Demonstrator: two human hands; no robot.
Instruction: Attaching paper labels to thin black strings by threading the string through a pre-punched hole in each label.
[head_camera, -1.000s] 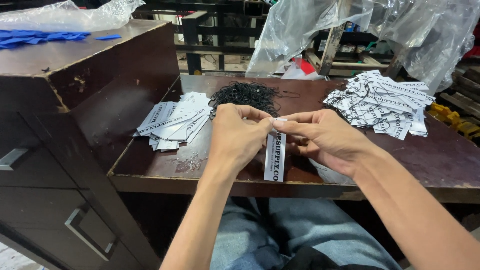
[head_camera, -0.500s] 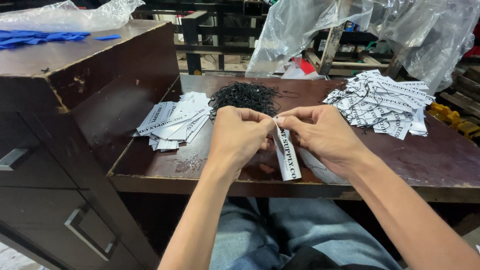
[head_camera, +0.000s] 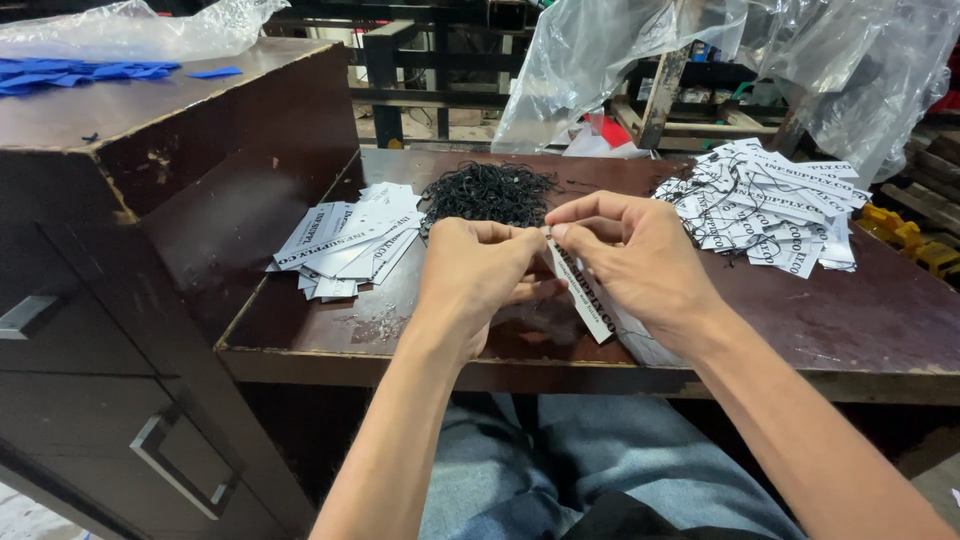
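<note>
My left hand (head_camera: 482, 282) and my right hand (head_camera: 632, 268) meet above the front of a dark wooden table (head_camera: 880, 330). Between their fingertips hangs a narrow white paper tag (head_camera: 580, 293) with black print, tilted down to the right. Both hands pinch its top end, where a thin black string seems to be; the string itself is hard to make out. Behind the hands lies a heap of black string loops (head_camera: 488, 192). A stack of plain white tags (head_camera: 345, 240) lies to the left. A pile of strung tags (head_camera: 768, 205) lies to the right.
A taller dark cabinet (head_camera: 150, 250) with metal drawer handles stands at the left, with blue pieces (head_camera: 75, 75) and clear plastic on top. Clear plastic bags (head_camera: 640, 60) hang behind the table. Yellow items (head_camera: 915, 240) sit at the far right. My jeans show below the table edge.
The tag has swung from hanging straight down to slanting down to the right, and my fingertips have shifted slightly at its top end. Both hands stay in the same place.
</note>
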